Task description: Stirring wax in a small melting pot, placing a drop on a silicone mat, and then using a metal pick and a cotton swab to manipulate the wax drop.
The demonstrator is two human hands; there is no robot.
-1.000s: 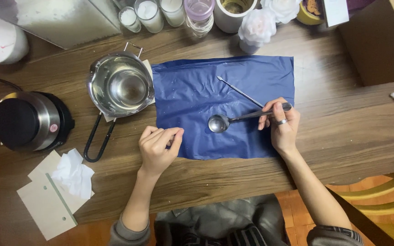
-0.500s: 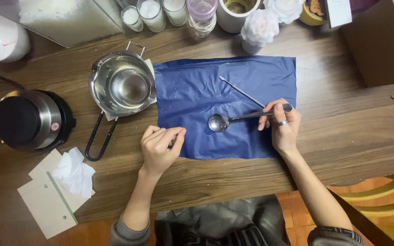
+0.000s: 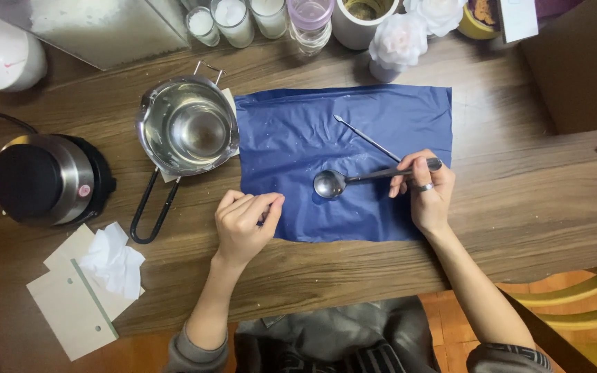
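- The blue plastic sheet (image 3: 291, 152) lies on the brown wooden table (image 3: 519, 207).
- The shiny steel pouring pot (image 3: 186, 128) sits just left of it.
- The long-handled metal spoon (image 3: 354, 179) and thin metal pick (image 3: 367, 138) rest on the sheet.
- The round black electric hotplate (image 3: 43, 181) stands farther left.

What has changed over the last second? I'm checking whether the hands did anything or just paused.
Almost nothing. The right hand still grips the handle of the metal spoon, its bowl resting on the blue sheet. The left hand stays curled at the sheet's lower left edge. Nothing was picked up or released. The small shift of everything in frame looks like camera motion.
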